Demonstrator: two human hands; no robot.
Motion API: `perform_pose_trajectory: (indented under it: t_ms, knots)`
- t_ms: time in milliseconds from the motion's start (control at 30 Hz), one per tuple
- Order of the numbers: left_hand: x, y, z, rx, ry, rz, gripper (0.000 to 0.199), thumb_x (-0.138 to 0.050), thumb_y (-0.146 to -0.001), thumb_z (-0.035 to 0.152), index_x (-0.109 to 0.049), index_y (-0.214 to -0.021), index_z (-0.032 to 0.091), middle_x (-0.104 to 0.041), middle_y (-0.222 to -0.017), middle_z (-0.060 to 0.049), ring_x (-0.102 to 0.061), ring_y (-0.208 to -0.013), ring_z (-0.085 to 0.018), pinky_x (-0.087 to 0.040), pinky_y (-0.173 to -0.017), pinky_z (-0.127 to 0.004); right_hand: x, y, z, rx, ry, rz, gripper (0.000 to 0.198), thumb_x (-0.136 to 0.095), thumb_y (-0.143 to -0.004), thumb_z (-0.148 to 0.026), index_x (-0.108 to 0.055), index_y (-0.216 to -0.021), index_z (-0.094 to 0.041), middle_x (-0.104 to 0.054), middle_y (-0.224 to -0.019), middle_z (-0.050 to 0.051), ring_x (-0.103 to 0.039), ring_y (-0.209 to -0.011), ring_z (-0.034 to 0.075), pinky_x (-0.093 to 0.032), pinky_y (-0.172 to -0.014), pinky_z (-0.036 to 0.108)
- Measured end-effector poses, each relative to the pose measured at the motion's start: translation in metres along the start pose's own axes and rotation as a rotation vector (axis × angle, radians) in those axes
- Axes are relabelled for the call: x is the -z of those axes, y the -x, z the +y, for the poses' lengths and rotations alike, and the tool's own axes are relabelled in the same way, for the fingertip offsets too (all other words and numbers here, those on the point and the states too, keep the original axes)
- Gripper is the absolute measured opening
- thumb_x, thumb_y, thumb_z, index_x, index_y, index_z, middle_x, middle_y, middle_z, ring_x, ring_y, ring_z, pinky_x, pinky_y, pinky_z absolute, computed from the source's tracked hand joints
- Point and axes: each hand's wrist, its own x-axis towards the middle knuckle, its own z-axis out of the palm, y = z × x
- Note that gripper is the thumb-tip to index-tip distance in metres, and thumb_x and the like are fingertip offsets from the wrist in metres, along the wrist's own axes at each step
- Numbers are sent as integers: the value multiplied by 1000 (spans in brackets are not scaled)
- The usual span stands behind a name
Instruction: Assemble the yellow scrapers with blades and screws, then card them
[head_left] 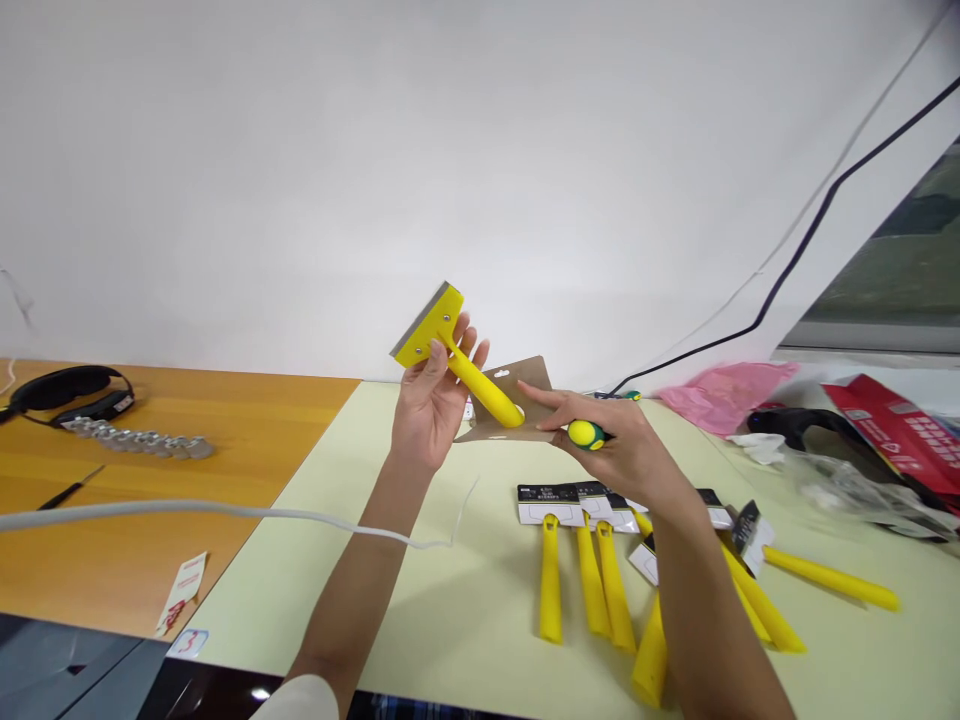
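A yellow scraper (432, 328) with a wide metal blade is raised above the table, tilted with its blade up to the left. My left hand (429, 415) grips it near the head, thumb on the front and fingers behind. At the lower end of its handle is a folded brown cardboard card (538, 375) with a hang hole. My right hand (619, 440) pinches the card's right side. Tucked in the same hand is a tool with a green-and-yellow handle (586, 434); its far end is hidden.
Several yellow scrapers (551, 585) with black-and-white covers lie on the pale green table (300, 590), partly behind my right forearm. A white cable (225, 510) crosses at left. On the orange table stand sockets (142, 438) and a black strap (64, 385). A pink bag (724, 395) lies at right.
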Motion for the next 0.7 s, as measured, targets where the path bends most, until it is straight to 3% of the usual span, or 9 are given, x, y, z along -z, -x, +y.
perform_pose_trajectory:
  t_ms: [100,267,500,700]
  knots:
    - [-1,2,0,24,-51,-31,32,-90,-94,37,-77,-120,24,-77,-141,-9,-72,-138,-31,-59,-120,-51,-1,1,-4,-28,-31,27,9,-73,-102,-33,-81,-98,-30,-76,-147,5,-82,-121,34,-67,-100,47]
    - [-2,6,10,77,-311,-83,51,-103,-77,40,-71,-109,20,-84,-119,-14,-83,-112,-33,-66,-102,-47,-8,0,-9,-57,-85,114,11,-79,-101,-38,-78,-94,-30,-81,-139,5,-83,-119,35,-67,-99,48]
    - [6,2,25,165,-585,-230,47,-85,-92,63,-69,-97,18,-82,-98,-10,-80,-95,-25,-62,-74,-29,-20,-3,-3,-130,-156,169,22,-80,-100,-45,-68,-92,-29,-83,-134,5,-83,-118,35,-65,-101,50]
    - [16,-4,32,145,-758,-222,42,-92,-85,56,-74,-85,19,-76,-86,-5,-73,-80,-19,-61,-72,-29,-27,-7,-1,-162,-213,163,26,-81,-99,-47,-64,-91,-29,-84,-131,5,-81,-122,34,-65,-103,49]
